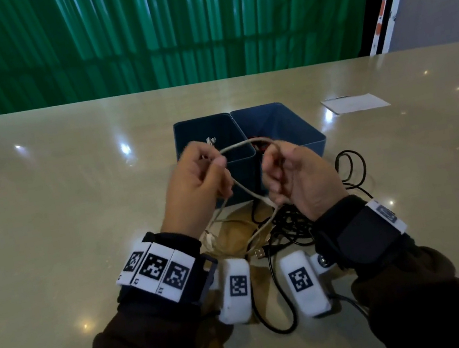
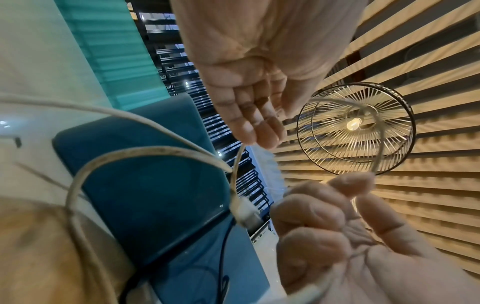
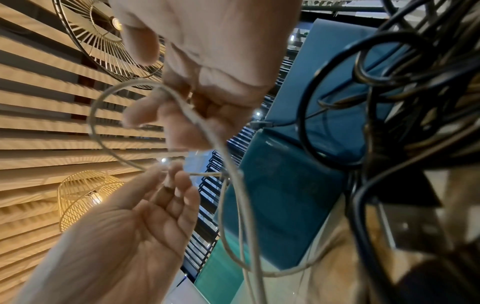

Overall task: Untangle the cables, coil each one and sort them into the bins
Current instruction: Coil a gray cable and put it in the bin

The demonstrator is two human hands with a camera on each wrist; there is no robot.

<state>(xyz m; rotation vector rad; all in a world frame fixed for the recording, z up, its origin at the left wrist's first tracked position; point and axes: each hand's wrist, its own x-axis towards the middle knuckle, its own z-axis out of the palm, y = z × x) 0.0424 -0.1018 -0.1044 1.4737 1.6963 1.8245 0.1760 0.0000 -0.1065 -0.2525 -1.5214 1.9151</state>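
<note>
Both hands (image 1: 249, 179) raised, pinching white cable (image 1: 243, 144)

From the head view I can't see into the left bin (image 1: 185, 138): only a scrap of white shows. Something red in the right bin (image 1: 294, 131) sits behind my right hand (image 1: 293, 175), unidentifiable. The black cables (image 3: 405, 86) blur together in the right wrist view, and their ends run off the frame's edge.
</note>
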